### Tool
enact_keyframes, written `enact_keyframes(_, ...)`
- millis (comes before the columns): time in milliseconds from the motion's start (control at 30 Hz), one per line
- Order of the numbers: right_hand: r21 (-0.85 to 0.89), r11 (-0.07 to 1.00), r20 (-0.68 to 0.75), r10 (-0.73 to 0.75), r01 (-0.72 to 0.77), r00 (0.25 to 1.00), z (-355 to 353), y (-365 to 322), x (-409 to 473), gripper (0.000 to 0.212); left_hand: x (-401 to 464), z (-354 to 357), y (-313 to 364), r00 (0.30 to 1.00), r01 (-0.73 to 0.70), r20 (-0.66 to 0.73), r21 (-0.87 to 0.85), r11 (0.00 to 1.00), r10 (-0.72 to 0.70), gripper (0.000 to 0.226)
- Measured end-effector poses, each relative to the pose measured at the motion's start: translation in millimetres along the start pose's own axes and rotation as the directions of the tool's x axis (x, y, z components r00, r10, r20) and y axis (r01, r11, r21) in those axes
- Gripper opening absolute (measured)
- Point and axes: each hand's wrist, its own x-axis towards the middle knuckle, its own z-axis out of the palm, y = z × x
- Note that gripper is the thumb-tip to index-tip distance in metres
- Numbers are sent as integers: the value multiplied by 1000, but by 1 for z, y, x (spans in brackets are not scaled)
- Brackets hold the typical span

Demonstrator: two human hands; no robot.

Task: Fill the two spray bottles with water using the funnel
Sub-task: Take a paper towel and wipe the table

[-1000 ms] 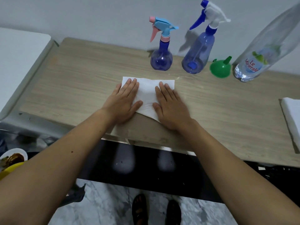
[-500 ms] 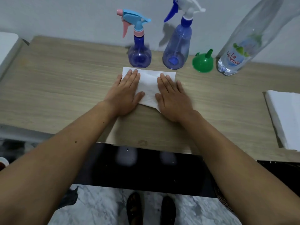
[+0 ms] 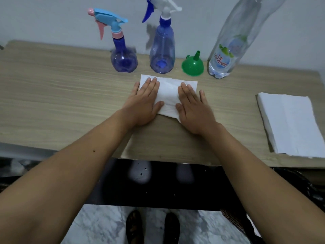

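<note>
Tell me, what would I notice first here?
Two bare hands, left hand and right hand, lie flat on a white paper towel mid-table. Behind stand a round blue spray bottle with pink-and-blue trigger, a taller blue spray bottle with white trigger, an upturned green plastic funnel and a clear water bottle.

It looked like a room in a home: a wood-grain table (image 3: 52,95) stood against a plain pale wall (image 3: 44,20), the floor (image 3: 98,226) was marble-patterned tile, and the person's sandalled feet (image 3: 134,226) showed below the table's edge.
</note>
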Motion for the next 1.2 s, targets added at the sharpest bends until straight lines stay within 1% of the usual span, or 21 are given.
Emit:
enact_keyframes(267,-44,996,-46,69,-71,997,-8,60,-40,70,27,11,69,999,-43,32,-2,999,43,76)
enact_keyframes(433,9,991,-46,132,-132,990,-10,92,-68,72,39,15,110,995,-83,55,20,996,81,76)
enact_keyframes(567,41,984,-45,177,-175,983,-10,109,-89,66,39,20,135,993,-104,65,13,994,103,76)
enact_keyframes(800,89,968,-31,239,-235,971,-7,116,-124,65,25,26,163,988,-143,62,7,990,143,75)
enact_keyframes(933,55,962,-29,270,-268,962,-3,112,-149,66,12,33,172,986,-160,42,15,987,160,77)
enact_keyframes(1033,33,960,-35,280,-278,959,2,105,-165,65,-2,37,176,984,-177,30,17,984,176,84)
enact_keyframes(1100,23,960,-44,280,-279,959,5,99,-174,64,-13,39,175,981,-191,24,-3,982,191,88)
enact_keyframes(1200,24,960,-43,279,-278,959,9,87,-185,67,-29,41,171,979,-206,-9,-31,978,206,88)
